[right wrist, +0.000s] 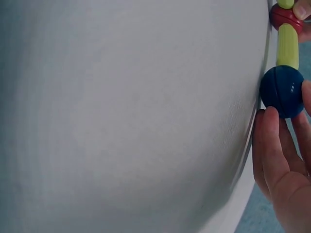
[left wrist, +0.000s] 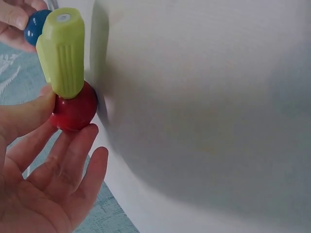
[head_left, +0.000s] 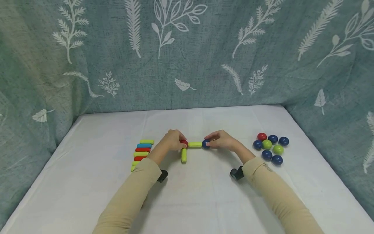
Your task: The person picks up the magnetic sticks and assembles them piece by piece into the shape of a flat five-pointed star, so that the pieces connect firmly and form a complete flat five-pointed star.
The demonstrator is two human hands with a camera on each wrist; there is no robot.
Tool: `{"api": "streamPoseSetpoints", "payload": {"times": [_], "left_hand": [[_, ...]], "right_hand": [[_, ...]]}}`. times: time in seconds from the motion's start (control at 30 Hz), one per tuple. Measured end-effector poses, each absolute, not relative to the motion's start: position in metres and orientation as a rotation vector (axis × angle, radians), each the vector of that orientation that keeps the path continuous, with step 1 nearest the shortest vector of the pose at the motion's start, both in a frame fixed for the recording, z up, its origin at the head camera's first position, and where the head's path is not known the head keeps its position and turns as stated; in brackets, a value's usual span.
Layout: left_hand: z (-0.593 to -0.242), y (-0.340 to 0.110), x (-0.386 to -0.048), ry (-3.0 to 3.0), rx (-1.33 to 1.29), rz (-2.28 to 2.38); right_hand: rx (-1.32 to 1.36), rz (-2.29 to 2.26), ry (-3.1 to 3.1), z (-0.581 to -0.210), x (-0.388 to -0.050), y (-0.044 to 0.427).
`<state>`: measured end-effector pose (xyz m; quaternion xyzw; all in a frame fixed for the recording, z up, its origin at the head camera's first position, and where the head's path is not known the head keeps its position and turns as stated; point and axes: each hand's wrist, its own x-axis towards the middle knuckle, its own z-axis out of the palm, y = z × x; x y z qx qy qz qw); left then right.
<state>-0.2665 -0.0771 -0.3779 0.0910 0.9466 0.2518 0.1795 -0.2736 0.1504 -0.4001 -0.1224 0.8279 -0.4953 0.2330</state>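
Observation:
My left hand (head_left: 173, 139) pinches a red ball (left wrist: 75, 109) between thumb and fingers. One yellow-green rod (head_left: 183, 156) runs from that ball toward the table's front. A second yellow-green rod (head_left: 195, 144) spans from the red ball to a dark blue ball (right wrist: 283, 91). Around the blue ball curl the thumb and fingers of my right hand (head_left: 222, 140). The pieces form an L shape on the white cloth. In the left wrist view, the front rod (left wrist: 68, 53) shows a small metallic spot on its free end.
Left of my left hand lies a column of loose rods (head_left: 143, 145) in yellow-green, blue and red, partly hidden by the forearm. Several balls (head_left: 267, 144) in blue, green and red are grouped at the right. A patterned curtain (head_left: 187, 81) hangs behind the table.

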Motion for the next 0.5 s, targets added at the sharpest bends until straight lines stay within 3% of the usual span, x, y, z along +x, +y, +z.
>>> {"api": "streamPoseSetpoints", "payload": {"times": [0.5], "left_hand": [[-0.374,-0.073,-0.250,2.792,0.400,0.490]], "right_hand": [[-0.233,-1.307,2.398,-0.395,-0.263,0.147]]}}
